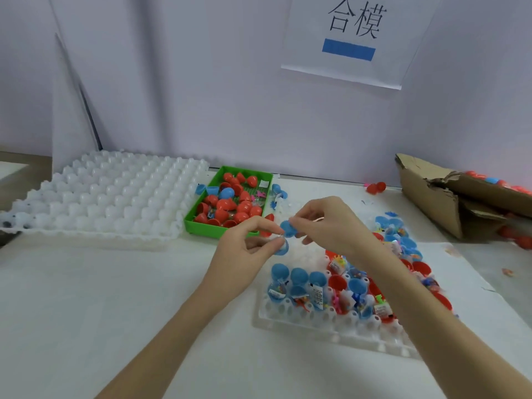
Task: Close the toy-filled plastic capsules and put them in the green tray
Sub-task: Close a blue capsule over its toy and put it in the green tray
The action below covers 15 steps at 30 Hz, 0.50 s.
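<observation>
1. The left hand (250, 245) pinches a clear capsule half with a blue rim (283, 246) between thumb and fingertips, held above the worktop (115, 298).
2. The right hand (331, 223) pinches a blue capsule cap (288, 227) with thumb and forefinger, just above and touching the clear half in the left hand; the two parts meet at an angle and whether they are snapped together cannot be told.
3. Both hands hover between the green tray (201, 226) and the white holder tray (331, 329) in front of the person.
4. The green tray lies on the worktop just beyond the hands and holds many red capsules (244, 207) and one blue capsule (227, 193).
5. The white holder tray carries open capsule halves with small toys inside, blue ones (299, 276) on its left side and red ones (337, 283) toward the right.
6. A large white moulded tray (109, 194) lies to the left of the green tray, touching it.
7. A torn cardboard box (431, 194) with red and blue capsules in it sits at the far right.
8. A paper sign (354, 36) with printed characters and a blue bar hangs on the wall behind.
</observation>
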Each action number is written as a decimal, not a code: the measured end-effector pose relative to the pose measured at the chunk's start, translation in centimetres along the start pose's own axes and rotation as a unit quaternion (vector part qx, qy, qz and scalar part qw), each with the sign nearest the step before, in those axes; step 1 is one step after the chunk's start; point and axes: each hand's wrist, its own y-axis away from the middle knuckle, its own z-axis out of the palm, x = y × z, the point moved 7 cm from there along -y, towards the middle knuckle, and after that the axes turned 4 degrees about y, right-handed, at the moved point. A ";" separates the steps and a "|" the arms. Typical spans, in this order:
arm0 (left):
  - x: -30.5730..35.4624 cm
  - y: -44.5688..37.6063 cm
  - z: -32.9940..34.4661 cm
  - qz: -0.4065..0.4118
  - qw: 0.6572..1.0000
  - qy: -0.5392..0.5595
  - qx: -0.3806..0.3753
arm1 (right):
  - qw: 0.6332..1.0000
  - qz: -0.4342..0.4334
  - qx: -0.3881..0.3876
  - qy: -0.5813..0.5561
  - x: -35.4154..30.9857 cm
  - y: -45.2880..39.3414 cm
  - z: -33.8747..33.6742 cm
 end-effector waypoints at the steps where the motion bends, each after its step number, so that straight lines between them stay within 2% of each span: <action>1: 0.0 0.0 -0.2 0.001 1.000 0.003 0.009 | 0.998 0.016 0.009 -0.062 0.1 0.6 0.2; 4: -0.2 0.0 -0.5 -0.010 1.000 0.013 0.017 | 0.973 0.032 0.026 -0.226 0.1 2.6 1.1; 7: -0.4 0.0 -0.8 -0.032 0.999 0.030 0.022 | 0.953 0.019 0.054 -0.298 0.1 4.1 1.4; 11: -0.6 0.0 -1.4 -0.062 0.995 0.068 0.047 | 0.945 -0.023 0.049 -0.322 -0.4 5.1 1.9; 15: 0.0 0.1 -1.8 -0.050 0.995 0.073 0.056 | 0.956 -0.053 0.044 -0.286 -0.8 5.2 2.1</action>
